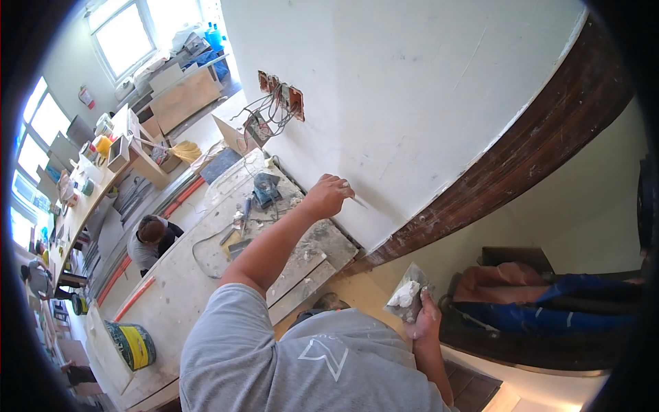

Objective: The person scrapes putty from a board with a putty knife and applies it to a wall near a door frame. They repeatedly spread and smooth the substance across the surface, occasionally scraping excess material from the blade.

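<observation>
My left hand [328, 196] reaches up to the white wall [412, 103], fingers closed around a putty knife [360, 202]. Its thin blade points at the wall surface just above the dark wooden trim [473, 172]. Lower right, in front of my body, my right hand [427, 317] grips a flat, square-edged plate [418, 274] by its near edge. A lump of white putty [405, 294] sits on that plate. Above my left hand, bundled wires [274, 113] hang out of open boxes in the wall.
A dusty board [295, 240] beside the wall carries a power tool [266, 190] and putty crumbs. A bucket [130, 345] stands lower left, near a crouching person [151, 240]. A long cluttered table [89, 213] runs along the windows. Blue and reddish fabric [542, 302] lies at right.
</observation>
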Available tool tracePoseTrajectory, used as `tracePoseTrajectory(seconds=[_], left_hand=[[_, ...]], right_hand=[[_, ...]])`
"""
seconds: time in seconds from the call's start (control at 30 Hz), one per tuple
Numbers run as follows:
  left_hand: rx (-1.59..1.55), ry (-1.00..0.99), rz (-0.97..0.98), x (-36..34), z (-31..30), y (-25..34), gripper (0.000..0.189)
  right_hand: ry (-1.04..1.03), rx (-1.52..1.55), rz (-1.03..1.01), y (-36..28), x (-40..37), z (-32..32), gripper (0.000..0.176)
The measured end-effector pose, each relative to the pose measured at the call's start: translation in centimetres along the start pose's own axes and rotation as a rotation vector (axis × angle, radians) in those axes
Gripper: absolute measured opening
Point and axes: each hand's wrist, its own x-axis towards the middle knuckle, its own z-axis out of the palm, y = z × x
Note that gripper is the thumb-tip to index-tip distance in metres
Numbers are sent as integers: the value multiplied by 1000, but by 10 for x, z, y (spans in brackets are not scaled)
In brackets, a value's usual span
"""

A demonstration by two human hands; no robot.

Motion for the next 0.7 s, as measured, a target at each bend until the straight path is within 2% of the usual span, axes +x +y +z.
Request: tracePoseTrajectory(seconds=[0.1,0.2,0.43,0.53,0.57,0.6,0.7], left_hand=[[29,11,39,12,9,0,22],[46,127,70,25,-1,7,21],[27,303,108,92,-108,34,19],[39,447,160,125,-155,37,22],[1,382,106,130,-185,49,16],[-22,426,47,131,-204,58,13],[-104,478,-79,111,-220,60,14]], right_hand=[[38,0,2,0,-8,-2,38],[33,32,-10,2,-13,-6,38],[50,62,-52,5,-16,-10,38],[28,61,-51,5,-16,-1,39],[20,66,-38,5,-16,0,39],[11,72,-27,5,-15,1,39],[-4,55,-50,5,-14,4,38]])
